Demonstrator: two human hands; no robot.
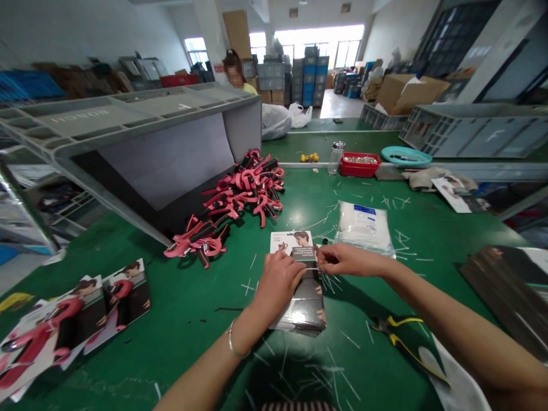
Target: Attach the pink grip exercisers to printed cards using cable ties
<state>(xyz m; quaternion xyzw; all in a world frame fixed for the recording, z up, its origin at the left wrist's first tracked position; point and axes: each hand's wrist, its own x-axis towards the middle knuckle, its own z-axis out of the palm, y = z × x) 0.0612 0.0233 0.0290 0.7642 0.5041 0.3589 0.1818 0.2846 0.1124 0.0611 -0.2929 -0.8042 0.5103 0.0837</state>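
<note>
A stack of printed backing cards [302, 305] lies in front of me on the green table. My left hand [280, 279] rests on the top card, fingers curled together and pressing on it. From its fingertips a thin white cable tie [311, 269] runs across the card to the right. At the card's right edge, my right hand [336, 260] is closed in a pinch at the tie's end; the fingertips are partly hidden. Cutting pliers [396, 339] with yellow and black handles lie below my right forearm. A clear bag of white ties [363, 228] lies behind my right hand.
A grey crate [141, 108] lies on its side, with a pile of pink and black spring-handled tools [244, 191] at its mouth. Carded tools [124, 302] lie left, stacked cards [509, 302] right. A red tray [360, 164] and glass jar [336, 158] stand behind. Someone sits beyond the crate.
</note>
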